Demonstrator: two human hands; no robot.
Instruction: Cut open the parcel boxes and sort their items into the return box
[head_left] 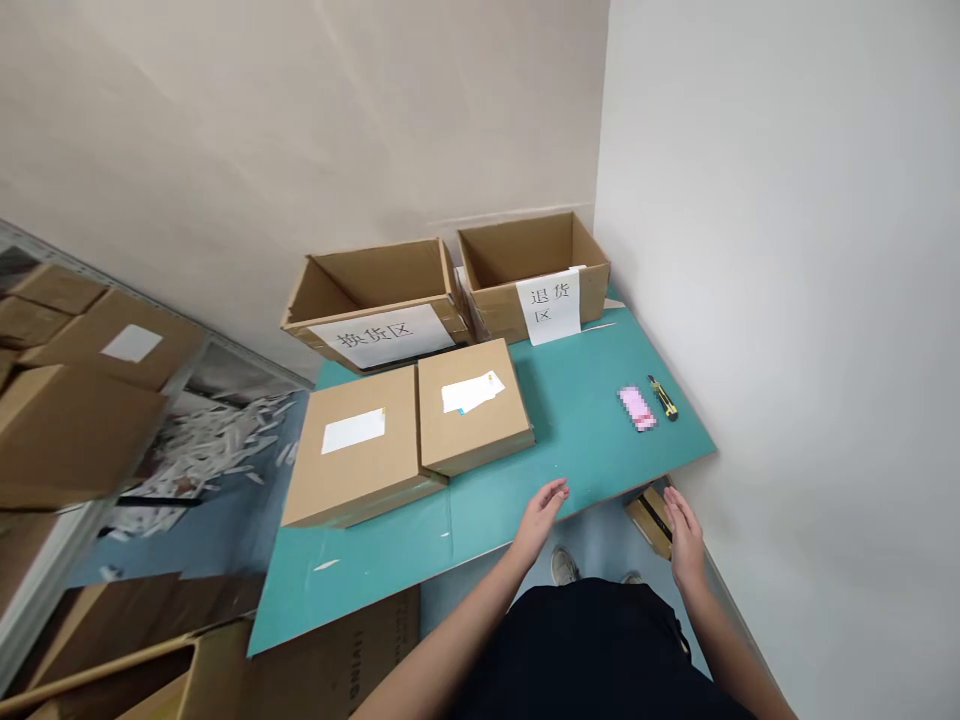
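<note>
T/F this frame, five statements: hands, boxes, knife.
1. The left hand and right hand hold nothing. True.
2. The closed boxes lie at opposite ends of the table. False: they sit side by side, touching.
3. The utility knife lies beside the pink item. True.
4. The open boxes at the back bear no signs. False: each carries a white paper sign.
5. The right hand rests on a closed box. False: it is off the table's front corner.
</note>
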